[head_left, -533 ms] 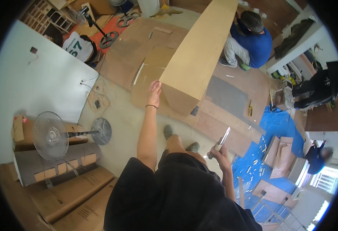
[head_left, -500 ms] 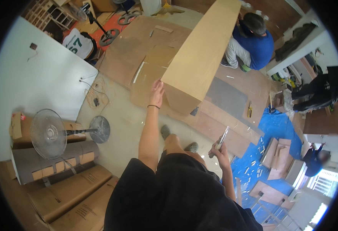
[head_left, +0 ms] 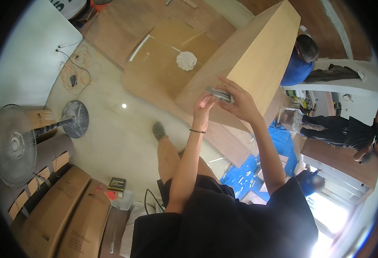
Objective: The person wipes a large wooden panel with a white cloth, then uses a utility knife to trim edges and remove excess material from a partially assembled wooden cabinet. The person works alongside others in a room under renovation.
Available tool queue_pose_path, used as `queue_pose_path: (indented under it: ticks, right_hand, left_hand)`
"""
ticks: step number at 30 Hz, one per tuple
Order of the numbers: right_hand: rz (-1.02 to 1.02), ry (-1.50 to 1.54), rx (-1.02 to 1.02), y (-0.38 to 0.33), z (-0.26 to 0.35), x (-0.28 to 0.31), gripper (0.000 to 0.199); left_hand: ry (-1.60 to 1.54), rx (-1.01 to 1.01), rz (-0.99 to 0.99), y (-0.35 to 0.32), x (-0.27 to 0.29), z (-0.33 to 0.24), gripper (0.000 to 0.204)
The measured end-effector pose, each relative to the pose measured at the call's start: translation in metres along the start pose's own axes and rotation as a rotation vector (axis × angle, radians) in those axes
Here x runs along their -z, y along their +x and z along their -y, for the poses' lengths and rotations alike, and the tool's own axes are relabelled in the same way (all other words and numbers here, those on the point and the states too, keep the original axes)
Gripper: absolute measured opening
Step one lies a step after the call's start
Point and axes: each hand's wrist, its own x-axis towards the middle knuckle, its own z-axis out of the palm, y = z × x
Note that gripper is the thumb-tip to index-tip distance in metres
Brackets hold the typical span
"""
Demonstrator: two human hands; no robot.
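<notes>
1. Half a second ago the left hand (head_left: 205,107) was resting alone on the end of the long wooden cabinet (head_left: 245,64), and the right hand (head_left: 239,102) was low beside the hip with a tool. Now both hands are raised and meet at the cabinet's near end.
2. The right hand is closed around a grey utility knife (head_left: 220,94) and presses it against the cabinet's side panel.
3. The left hand has its fingers bent and touches the near tip of the knife; I cannot tell if it really grips it.
4. The view is now nearer to the cabinet, which leans across the floor over flat cardboard sheets (head_left: 163,64). A white crumpled cloth (head_left: 186,60) lies on one sheet.
5. A standing fan (head_left: 12,144) remains at the left, beside closed brown cartons (head_left: 64,215); what they contain is hidden.
6. A small clear plastic box (head_left: 123,200) stands near the cartons with a dark packet (head_left: 117,185) on top.
7. A person in a blue shirt (head_left: 295,69) crouches behind the cabinet.
</notes>
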Motion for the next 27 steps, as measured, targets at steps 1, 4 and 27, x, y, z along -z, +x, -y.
queue_pose_path:
  ticks: [1,4,27]
  right_hand:
    - [0.034,-0.002,-0.005,0.004,-0.002,-0.004,0.043]
    - [-0.029,-0.073,0.033,0.007,-0.012,-0.012,0.041]
    - [-0.243,-0.092,0.011,0.005,-0.012,-0.029,0.058]
  left_hand:
    - [-0.013,0.005,-0.013,0.0,0.0,0.002,0.02]
    - [-0.041,0.007,-0.041,0.0,-0.003,0.004,0.018]
    - [0.142,-0.095,0.002,0.004,0.0,0.006,0.019]
